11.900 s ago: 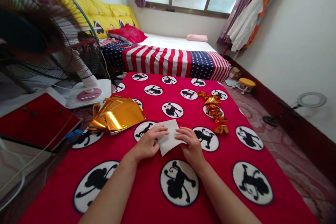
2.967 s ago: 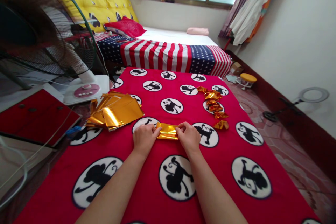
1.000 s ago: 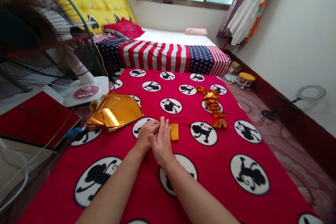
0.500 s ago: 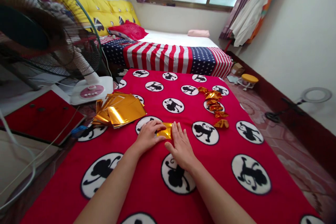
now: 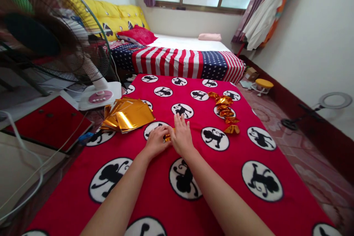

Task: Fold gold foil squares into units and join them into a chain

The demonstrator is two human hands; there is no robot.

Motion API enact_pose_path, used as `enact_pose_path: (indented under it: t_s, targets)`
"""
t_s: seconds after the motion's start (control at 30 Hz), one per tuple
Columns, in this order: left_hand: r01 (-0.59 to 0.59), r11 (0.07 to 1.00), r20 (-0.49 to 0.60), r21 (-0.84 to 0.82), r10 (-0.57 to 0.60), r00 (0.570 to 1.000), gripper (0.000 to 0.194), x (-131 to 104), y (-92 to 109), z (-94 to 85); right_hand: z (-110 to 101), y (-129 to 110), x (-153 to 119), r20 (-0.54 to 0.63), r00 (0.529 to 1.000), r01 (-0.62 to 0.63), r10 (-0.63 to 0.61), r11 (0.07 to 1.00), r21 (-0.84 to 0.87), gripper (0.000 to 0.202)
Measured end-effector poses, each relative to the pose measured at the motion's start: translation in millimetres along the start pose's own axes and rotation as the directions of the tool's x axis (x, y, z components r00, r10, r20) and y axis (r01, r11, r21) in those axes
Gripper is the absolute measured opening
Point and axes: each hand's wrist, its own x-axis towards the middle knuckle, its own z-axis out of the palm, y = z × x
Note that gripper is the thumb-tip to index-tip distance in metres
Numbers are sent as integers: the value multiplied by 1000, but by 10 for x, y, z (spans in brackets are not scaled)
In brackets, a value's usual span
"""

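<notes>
Between my hands lies a small folded piece of gold foil paper (image 5: 167, 138), mostly covered so that only a sliver shows. My left hand (image 5: 157, 141) is closed on its left side, fingers curled over it. Laid across its right side is my right hand (image 5: 181, 135), fingers stretched out flat and pointing away from me, the thumb close to my left fingertips. A loose stack of flat gold foil sheets (image 5: 135, 115) sits to the left. On the right, several folded gold foil pieces (image 5: 224, 110) form a crooked row.
A red blanket (image 5: 221, 199) with monkey circles covers the surface under my hands. An electric fan (image 5: 101, 97) stands at the left edge. Beyond is a bed (image 5: 177, 62) with a flag-patterned cover. A yellow stool (image 5: 264, 83) and a ring light (image 5: 334, 100) stand right.
My right hand has slid left and forward over the foil paper, now hiding most of it. My left hand stays nearly in place. The view has shifted slightly.
</notes>
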Motion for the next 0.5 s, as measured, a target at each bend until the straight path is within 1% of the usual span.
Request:
enact_pose_path:
  t_s: [0.07,0.13,0.17,0.23,0.27,0.3,0.33,0.37,0.4,0.43,0.47,0.5]
  targets:
    - [-12,999,-15,-47,11,1000,24,-4,-12,-6,100,41,195,-44,998,-43,43,999,-4,57]
    - [-32,990,-30,-140,28,999,22,-8,-33,-17,202,110,318,-48,995,-93,91,995,-41,56]
    - [-29,980,-53,-195,19,998,20,-10,-37,-26,248,142,348,-47,995,-96,93,993,-68,56]
    - [18,959,-172,-284,-69,983,14,-6,4,-54,324,186,362,-63,994,-94,88,990,-105,57]
    - [55,946,-254,-319,-142,957,12,-1,67,-77,353,197,354,-70,994,-91,84,989,-116,57]
    - [83,941,-362,-330,-207,909,11,6,169,-106,378,202,342,-71,994,-86,78,989,-122,57]
    - [53,944,-411,-326,-193,891,11,14,313,-142,398,203,330,-69,995,-76,68,990,-122,56]
    - [-11,941,-389,-337,-128,912,11,22,500,-183,415,200,320,-72,996,-69,61,990,-119,55]
    - [-80,923,-321,-376,-49,946,12,29,724,-228,428,196,314,-80,995,-66,57,991,-114,54]
    - [-143,889,-212,-436,53,976,14,34,975,-271,437,191,311,-87,995,-63,54,992,-108,54]
    - [-195,834,-79,-515,181,980,16,39,1240,-309,443,185,313,-97,994,-65,55,992,-106,55]
    - [-222,757,75,-615,337,939,19,45,1505,-336,445,180,316,-100,993,-69,59,992,-106,56]
